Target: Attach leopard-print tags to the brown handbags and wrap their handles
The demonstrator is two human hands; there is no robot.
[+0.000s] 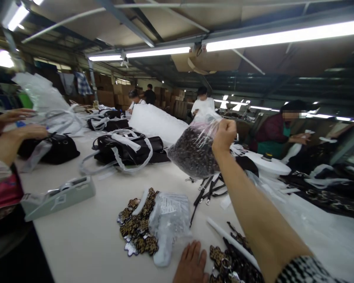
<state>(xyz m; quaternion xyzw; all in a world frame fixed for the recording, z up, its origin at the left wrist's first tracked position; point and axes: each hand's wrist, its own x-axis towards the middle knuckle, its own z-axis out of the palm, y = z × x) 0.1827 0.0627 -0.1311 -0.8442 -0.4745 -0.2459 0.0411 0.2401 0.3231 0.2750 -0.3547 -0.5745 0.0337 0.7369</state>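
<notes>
My right hand [224, 135] is closed around the gathered neck of a clear plastic bag [194, 151] filled with many small dark pieces, raised above the table. Low in the view, my left hand [191, 262] rests on the white tabletop with its fingers stretched out, holding nothing. Just beyond its fingertips lies a flat clear plastic packet [169, 214] with a printed label. Beside that packet is a pile of leopard-print charms [140, 226]. More leopard-print keyrings [221, 261] with dark straps lie to the right of my left hand. Black straps with metal clips [208, 188] lie under the raised bag.
A grey-green tape dispenser [60, 196] stands at the left. Black handbags [129, 147] with wrapped handles line the table's far side. A co-worker's hands [20, 125] reach in from the left near another black bag [50, 149]. At the right, a white round stand [268, 163] holds a dark roll.
</notes>
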